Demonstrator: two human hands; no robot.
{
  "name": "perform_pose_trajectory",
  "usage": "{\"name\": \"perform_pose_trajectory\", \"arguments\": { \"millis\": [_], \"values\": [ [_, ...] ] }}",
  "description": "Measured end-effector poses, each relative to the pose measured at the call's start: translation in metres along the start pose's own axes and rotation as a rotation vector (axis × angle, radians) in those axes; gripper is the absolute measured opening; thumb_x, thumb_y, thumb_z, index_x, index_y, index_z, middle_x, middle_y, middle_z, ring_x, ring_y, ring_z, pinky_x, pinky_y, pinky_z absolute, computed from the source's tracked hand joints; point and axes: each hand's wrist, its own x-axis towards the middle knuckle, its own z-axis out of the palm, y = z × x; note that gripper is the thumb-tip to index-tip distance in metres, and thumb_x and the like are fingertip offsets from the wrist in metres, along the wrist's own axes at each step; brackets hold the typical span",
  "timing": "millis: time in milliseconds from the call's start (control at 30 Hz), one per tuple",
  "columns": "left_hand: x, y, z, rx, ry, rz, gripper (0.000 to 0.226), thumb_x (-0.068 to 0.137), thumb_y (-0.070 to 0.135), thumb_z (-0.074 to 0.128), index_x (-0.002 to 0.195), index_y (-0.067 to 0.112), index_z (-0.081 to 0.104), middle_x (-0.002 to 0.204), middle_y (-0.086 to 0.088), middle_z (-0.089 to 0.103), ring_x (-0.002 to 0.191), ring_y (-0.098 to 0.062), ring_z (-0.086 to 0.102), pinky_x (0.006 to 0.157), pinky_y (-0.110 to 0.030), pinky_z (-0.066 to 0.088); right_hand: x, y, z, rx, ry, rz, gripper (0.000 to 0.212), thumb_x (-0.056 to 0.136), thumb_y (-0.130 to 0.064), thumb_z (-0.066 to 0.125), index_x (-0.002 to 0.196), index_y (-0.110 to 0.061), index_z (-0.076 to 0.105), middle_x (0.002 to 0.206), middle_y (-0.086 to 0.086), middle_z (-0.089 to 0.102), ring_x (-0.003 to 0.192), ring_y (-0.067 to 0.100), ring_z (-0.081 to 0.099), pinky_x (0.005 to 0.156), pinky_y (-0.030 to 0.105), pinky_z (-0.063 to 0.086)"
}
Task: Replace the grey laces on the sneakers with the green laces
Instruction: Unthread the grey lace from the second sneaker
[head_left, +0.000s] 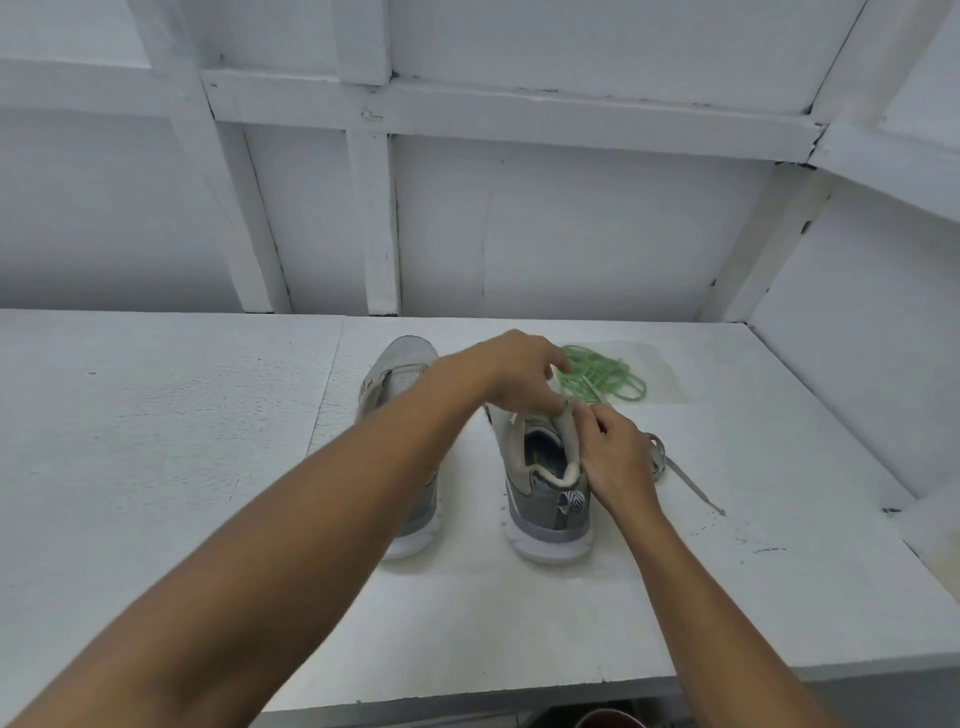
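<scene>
Two grey sneakers stand heel-first toward me on the white table (156, 415). My forearm partly covers the left sneaker (402, 374). The right sneaker (545, 493) sits under both hands. My left hand (514, 371) reaches over its front with curled fingers, and what it holds is hidden. My right hand (615, 457) pinches at the shoe's tongue or lace near the collar. A grey lace (685, 480) trails on the table to the right of that shoe. The green laces (605, 376) lie coiled behind it.
White panelled walls close in the table at the back and on the right. A clear plastic sheet (654, 374) lies under the green laces. A dark red rim (610, 719) shows below the table's front edge.
</scene>
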Motion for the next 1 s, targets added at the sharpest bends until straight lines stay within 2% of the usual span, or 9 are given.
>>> {"name": "perform_pose_trajectory", "arguments": {
  "millis": [100,200,300,433,533,667,767,900,1000],
  "values": [
    [0.008,0.003,0.018,0.155,0.160,0.006,0.026,0.089,0.037,0.060,0.113,0.028,0.067,0.110,0.003,0.065,0.105,-0.021,0.058,0.086,-0.034,0.045,0.000,0.001,0.000,0.011,0.000,0.005,0.045,0.101,-0.032,0.046,0.060,-0.015,0.043,0.058,-0.002,0.046,0.056,0.011,0.038,0.049,0.020,0.029],
    [0.010,-0.002,0.018,0.191,0.228,0.013,0.015,0.093,0.025,0.058,0.102,0.025,0.070,0.103,0.000,0.066,0.097,-0.022,0.059,0.080,-0.034,0.043,0.000,0.002,0.001,0.003,0.012,0.012,0.044,0.101,-0.031,0.046,0.060,-0.015,0.041,0.057,-0.003,0.044,0.056,0.011,0.038,0.049,0.021,0.027],
    [0.007,-0.017,-0.001,0.231,0.351,-0.001,0.020,0.093,0.010,0.053,0.105,0.019,0.066,0.108,-0.003,0.063,0.102,-0.025,0.058,0.086,-0.038,0.047,0.000,0.003,0.001,-0.002,0.010,0.002,0.044,0.101,-0.030,0.046,0.061,-0.013,0.041,0.056,-0.002,0.043,0.054,0.011,0.036,0.049,0.020,0.029],
    [0.001,-0.045,-0.032,0.290,0.591,-0.253,0.031,0.088,0.000,0.046,0.118,0.006,0.048,0.114,-0.017,0.053,0.100,-0.035,0.054,0.079,-0.041,0.044,0.001,0.005,0.002,0.009,0.018,0.001,0.044,0.101,-0.031,0.046,0.063,-0.009,0.045,0.057,-0.001,0.045,0.055,0.012,0.037,0.050,0.018,0.030],
    [0.002,-0.048,-0.029,0.348,0.548,-0.312,0.034,0.095,0.016,0.046,0.128,0.006,0.044,0.123,-0.018,0.048,0.107,-0.036,0.051,0.083,-0.042,0.042,0.001,0.005,0.003,0.011,0.020,-0.006,0.044,0.101,-0.030,0.047,0.061,-0.012,0.042,0.056,-0.002,0.043,0.055,0.013,0.037,0.050,0.019,0.030],
    [0.006,-0.023,0.004,0.188,0.329,-0.024,0.043,0.097,0.038,0.051,0.137,0.023,0.048,0.134,-0.007,0.051,0.123,-0.028,0.048,0.102,-0.042,0.040,0.002,0.006,0.003,0.004,0.020,-0.008,0.045,0.101,-0.030,0.046,0.059,-0.015,0.038,0.055,-0.003,0.042,0.054,0.011,0.036,0.049,0.021,0.028],
    [0.014,-0.010,0.033,0.245,0.268,0.047,0.032,0.094,0.038,0.053,0.124,0.027,0.060,0.120,-0.002,0.063,0.116,-0.023,0.053,0.094,-0.036,0.042,0.002,0.005,0.003,-0.006,0.020,-0.001,0.044,0.101,-0.031,0.046,0.061,-0.013,0.042,0.057,-0.002,0.046,0.056,0.012,0.038,0.050,0.019,0.031],
    [0.017,-0.009,0.043,0.264,0.364,0.087,0.021,0.094,0.030,0.054,0.107,0.022,0.067,0.106,-0.001,0.067,0.104,-0.023,0.057,0.082,-0.033,0.042,0.002,0.006,0.003,0.001,0.018,-0.005,0.043,0.101,-0.031,0.046,0.062,-0.012,0.045,0.058,0.000,0.048,0.056,0.012,0.039,0.051,0.018,0.032],
    [0.014,-0.011,0.037,0.247,0.432,0.112,0.018,0.094,0.028,0.053,0.101,0.022,0.068,0.103,0.001,0.068,0.100,-0.022,0.057,0.082,-0.035,0.045,0.001,0.005,0.002,0.001,0.017,-0.003,0.044,0.101,-0.032,0.047,0.061,-0.015,0.043,0.057,-0.002,0.045,0.055,0.011,0.038,0.049,0.017,0.032]
  ]
}}
